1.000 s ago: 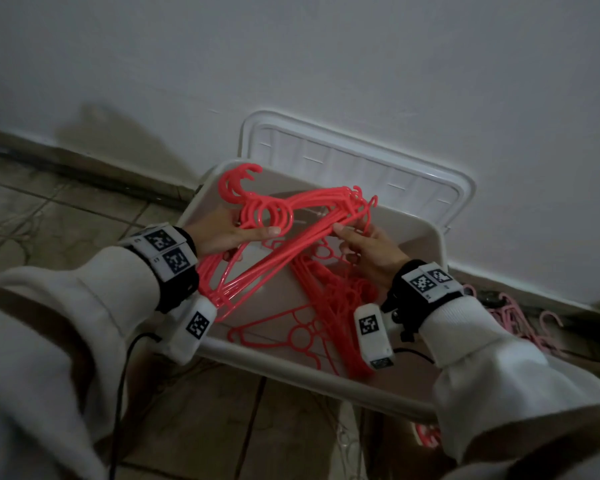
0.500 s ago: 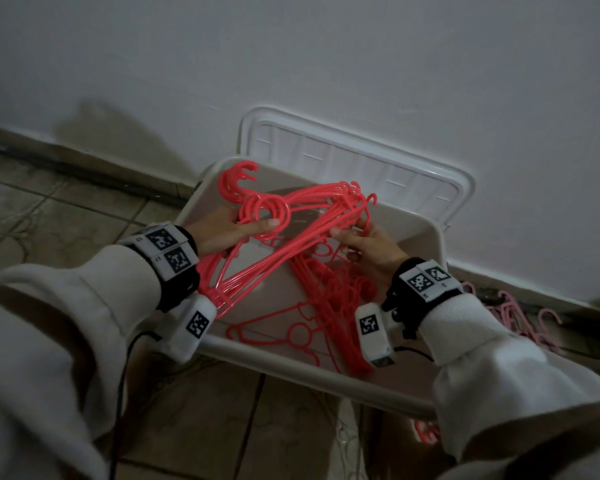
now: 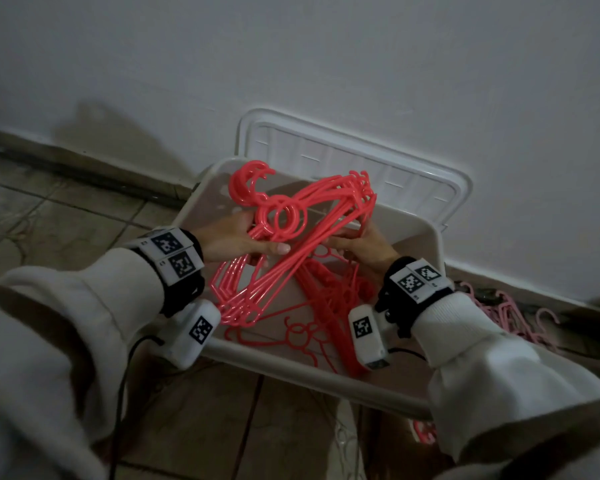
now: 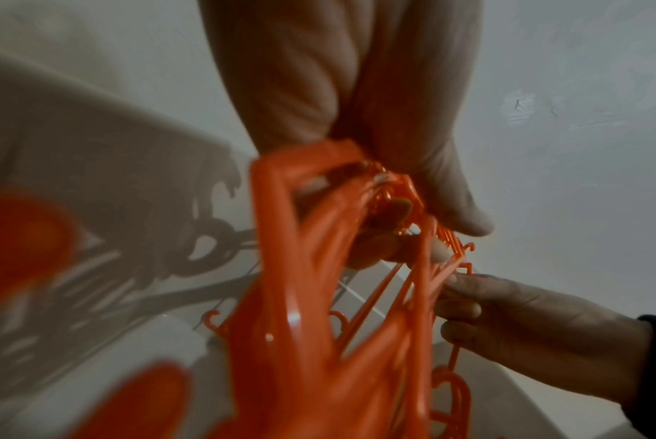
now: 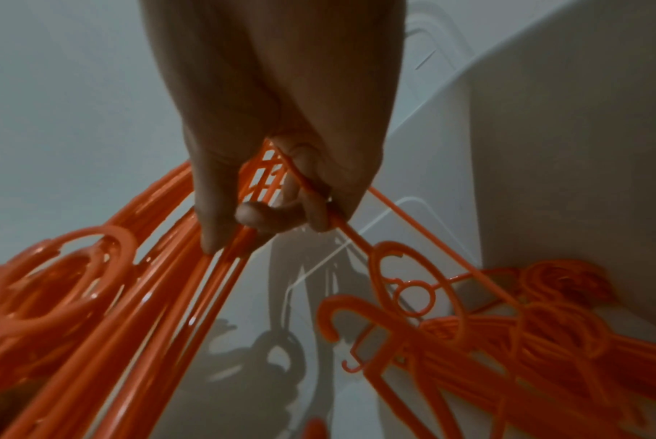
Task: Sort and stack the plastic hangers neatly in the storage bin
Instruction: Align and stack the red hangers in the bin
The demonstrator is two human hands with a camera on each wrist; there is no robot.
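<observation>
White wall (image 3: 326, 64) and tiled floor (image 3: 66, 220) frame the work; a white lid (image 3: 413, 181) leans against the wall, probably to leave the storage bin (image 3: 426, 244) open for loading. Above the bin, a bundle of red hangers (image 3: 312, 216) is held with hooks aligned, apparently so it will lie flat as a stack. Loose red hangers (image 3: 329, 299) lie jumbled on the bin floor, not yet sorted. Pink hangers (image 3: 506, 310) lie outside on the floor to the right. The left hand (image 3: 236, 237) grips the bundle near the hook rings, fingers curled round it. The right hand (image 3: 364, 244) pinches the far shoulder ends, steadying them.
</observation>
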